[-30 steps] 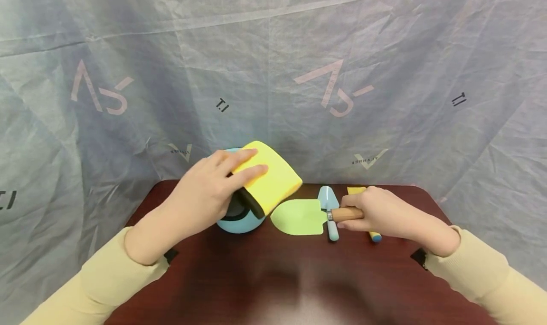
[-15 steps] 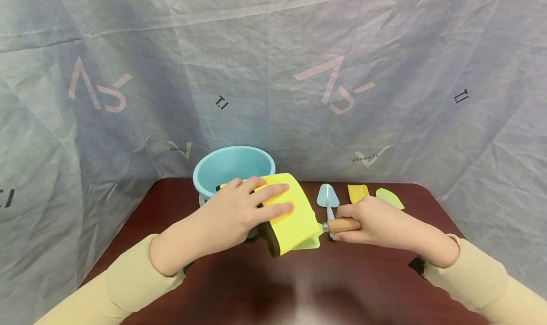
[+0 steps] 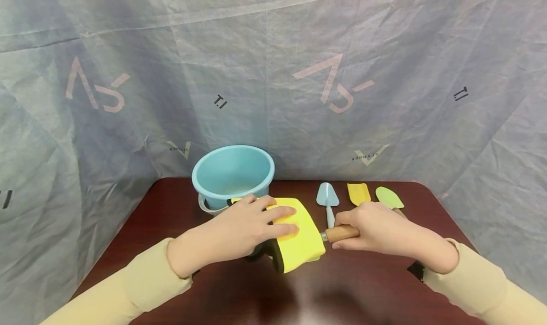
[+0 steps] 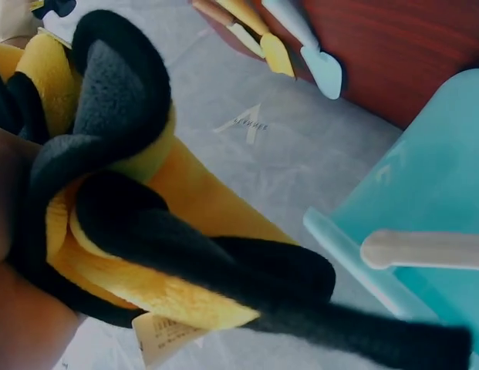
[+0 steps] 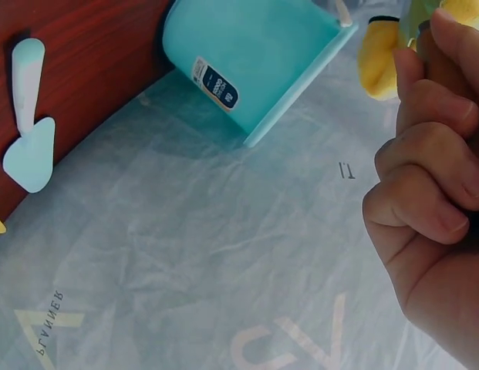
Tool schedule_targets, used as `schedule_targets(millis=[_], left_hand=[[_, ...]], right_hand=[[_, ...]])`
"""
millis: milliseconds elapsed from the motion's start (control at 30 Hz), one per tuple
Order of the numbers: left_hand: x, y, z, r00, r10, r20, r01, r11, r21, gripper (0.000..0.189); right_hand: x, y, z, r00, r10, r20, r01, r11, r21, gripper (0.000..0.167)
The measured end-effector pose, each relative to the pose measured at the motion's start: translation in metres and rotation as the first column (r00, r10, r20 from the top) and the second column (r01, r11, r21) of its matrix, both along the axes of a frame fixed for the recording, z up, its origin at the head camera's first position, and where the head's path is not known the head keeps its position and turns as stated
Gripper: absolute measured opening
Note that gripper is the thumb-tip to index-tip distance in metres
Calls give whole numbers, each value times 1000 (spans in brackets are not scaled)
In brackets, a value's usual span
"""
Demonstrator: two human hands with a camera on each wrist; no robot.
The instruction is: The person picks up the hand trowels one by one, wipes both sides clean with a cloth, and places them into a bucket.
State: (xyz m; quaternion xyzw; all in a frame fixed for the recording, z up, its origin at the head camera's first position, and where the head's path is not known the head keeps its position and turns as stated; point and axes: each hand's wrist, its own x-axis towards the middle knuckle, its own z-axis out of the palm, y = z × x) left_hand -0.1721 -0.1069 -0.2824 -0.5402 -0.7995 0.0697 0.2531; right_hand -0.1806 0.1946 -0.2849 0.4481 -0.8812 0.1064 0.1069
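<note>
My left hand (image 3: 239, 230) holds a yellow cloth (image 3: 299, 225) with a dark grey underside and black edging. The cloth is folded over the green blade of a garden trowel, and only a sliver of that blade shows at its lower edge. In the left wrist view the cloth (image 4: 185, 254) bunches in loose folds, a white label hanging from it. Gripped in my right hand (image 3: 376, 225) is the trowel's wooden handle (image 3: 342, 233). Curled fingers wrap that handle in the right wrist view, beside part of the yellow cloth (image 5: 378, 58).
A light blue bucket (image 3: 196, 180) stands at the back left of the dark red table (image 3: 359, 287). Toward the back right lie a light blue trowel (image 3: 328, 196), a yellow scoop-shaped tool (image 3: 359, 194) and a green-bladed tool (image 3: 388, 197). A grey curtain (image 3: 273, 78) hangs behind.
My left hand has brought the cloth right and down from in front of the bucket, over the green trowel blade. My right hand has lowered slightly toward me with the trowel.
</note>
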Motion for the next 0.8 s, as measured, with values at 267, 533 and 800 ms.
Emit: schedule_targets(millis=[267,533,800], left_hand=[[-2,6,-5,1000,25,-13,-26,994,-102,53],[-2,10,-5,998,28,-48,-35,990,-136,42],[-2,8,-5,998,20,-67,-30,989,-144,41]], right_hand=[[-1,0,-5,1000,3,-12,-3,1000,21,26],[-1,-1,-6,999,-43,-7,43,998,49,27],[1,1,-4,998,-56,-17,57,997,58,28]])
